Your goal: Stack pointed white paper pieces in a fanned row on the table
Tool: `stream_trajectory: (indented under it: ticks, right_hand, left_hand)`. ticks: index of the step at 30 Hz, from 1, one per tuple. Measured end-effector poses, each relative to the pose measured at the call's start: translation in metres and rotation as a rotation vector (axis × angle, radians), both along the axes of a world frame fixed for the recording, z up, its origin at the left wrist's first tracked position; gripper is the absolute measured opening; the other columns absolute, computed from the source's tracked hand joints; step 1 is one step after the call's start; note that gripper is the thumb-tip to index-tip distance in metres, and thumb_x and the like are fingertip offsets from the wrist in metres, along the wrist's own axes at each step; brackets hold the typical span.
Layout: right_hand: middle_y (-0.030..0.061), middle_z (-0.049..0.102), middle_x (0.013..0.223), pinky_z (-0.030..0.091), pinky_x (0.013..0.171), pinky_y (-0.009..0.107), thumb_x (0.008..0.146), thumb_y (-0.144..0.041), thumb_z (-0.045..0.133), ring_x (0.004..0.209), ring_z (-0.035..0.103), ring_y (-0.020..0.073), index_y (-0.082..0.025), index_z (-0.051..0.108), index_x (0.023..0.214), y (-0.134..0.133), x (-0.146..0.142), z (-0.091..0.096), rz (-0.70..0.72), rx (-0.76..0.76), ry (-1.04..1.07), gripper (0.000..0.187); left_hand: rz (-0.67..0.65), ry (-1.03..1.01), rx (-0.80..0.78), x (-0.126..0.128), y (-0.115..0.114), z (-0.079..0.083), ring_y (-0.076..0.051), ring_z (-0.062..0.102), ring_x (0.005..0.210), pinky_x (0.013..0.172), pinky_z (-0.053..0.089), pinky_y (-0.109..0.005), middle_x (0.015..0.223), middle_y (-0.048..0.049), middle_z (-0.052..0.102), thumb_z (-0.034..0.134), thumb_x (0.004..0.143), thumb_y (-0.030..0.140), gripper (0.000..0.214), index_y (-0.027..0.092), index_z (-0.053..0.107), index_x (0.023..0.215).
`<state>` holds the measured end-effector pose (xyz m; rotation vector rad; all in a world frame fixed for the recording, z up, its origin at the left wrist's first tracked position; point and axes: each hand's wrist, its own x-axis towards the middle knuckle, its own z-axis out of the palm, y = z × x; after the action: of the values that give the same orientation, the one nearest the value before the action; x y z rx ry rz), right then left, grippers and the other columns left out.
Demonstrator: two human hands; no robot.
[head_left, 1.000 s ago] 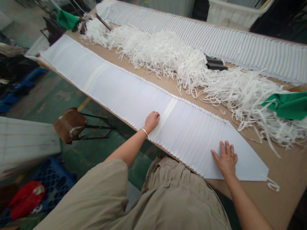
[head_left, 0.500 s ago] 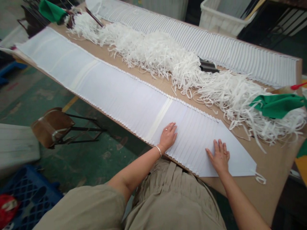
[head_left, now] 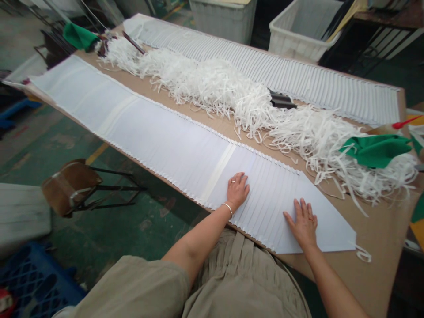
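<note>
A long band of overlapping white paper sheets (head_left: 165,137) runs along the near edge of a cardboard-covered table (head_left: 380,229). My left hand (head_left: 237,191) lies flat and open on the sheets, just right of a cream tape strip (head_left: 218,171). It wears a ring and a wrist bangle. My right hand (head_left: 302,224) rests open, fingers spread, on the last sheets near the band's pointed end. Neither hand holds anything.
A heap of white paper strips (head_left: 232,95) fills the table's middle, with green cloth (head_left: 374,150) at right and another green cloth (head_left: 77,36) far left. A second sheet band (head_left: 298,81) lies along the far edge. White crates (head_left: 298,26) stand behind; a brown stool (head_left: 71,185) is on the floor.
My left hand slid right across the tape strip, from a closed pose left of it to lying flat just right of it. My right hand stayed on the end sheets.
</note>
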<state>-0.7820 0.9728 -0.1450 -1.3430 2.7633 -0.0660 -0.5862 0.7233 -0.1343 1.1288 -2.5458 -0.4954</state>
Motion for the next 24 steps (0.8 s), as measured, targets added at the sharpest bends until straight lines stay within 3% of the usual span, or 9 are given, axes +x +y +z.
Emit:
stream_trajectory:
  ticks: [9, 15, 24]
  right_hand:
    - [0.0104, 0.026, 0.164, 0.028, 0.116, 0.06, 0.097, -0.056, 0.037, 0.152, 0.017, 0.0318, -0.023, 0.024, 0.157, 0.027, -0.03, 0.008, -0.066, -0.015, -0.01, 0.07]
    - [0.0098, 0.025, 0.165, 0.027, 0.118, 0.059, 0.097, -0.057, 0.038, 0.152, 0.018, 0.0309, -0.023, 0.024, 0.157, 0.053, -0.04, 0.011, -0.065, 0.007, -0.011, 0.07]
    - [0.0077, 0.025, 0.165, 0.026, 0.118, 0.058, 0.096, -0.054, 0.045, 0.152, 0.019, 0.0312, -0.027, 0.024, 0.157, 0.066, -0.038, 0.012, -0.014, 0.059, -0.113, 0.07]
  left_hand:
    - [-0.028, -0.103, -0.007, 0.023, -0.007, 0.003, -0.026, 0.017, 0.154, 0.125, 0.013, -0.052, 0.163, -0.0111, 0.028, 0.039, 0.1, 0.032, 0.059, 0.015, 0.029, 0.155]
    - [-0.062, -0.133, 0.03, 0.024, 0.005, -0.003, -0.025, 0.013, 0.155, 0.126, 0.009, -0.053, 0.164, -0.0094, 0.026, 0.039, 0.099, 0.033, 0.06, 0.017, 0.027, 0.156]
    - [-0.153, -0.141, 0.056, 0.009, 0.029, 0.0, -0.025, 0.013, 0.155, 0.126, 0.01, -0.052, 0.164, -0.0094, 0.026, 0.037, 0.101, 0.033, 0.058, 0.017, 0.029, 0.156]
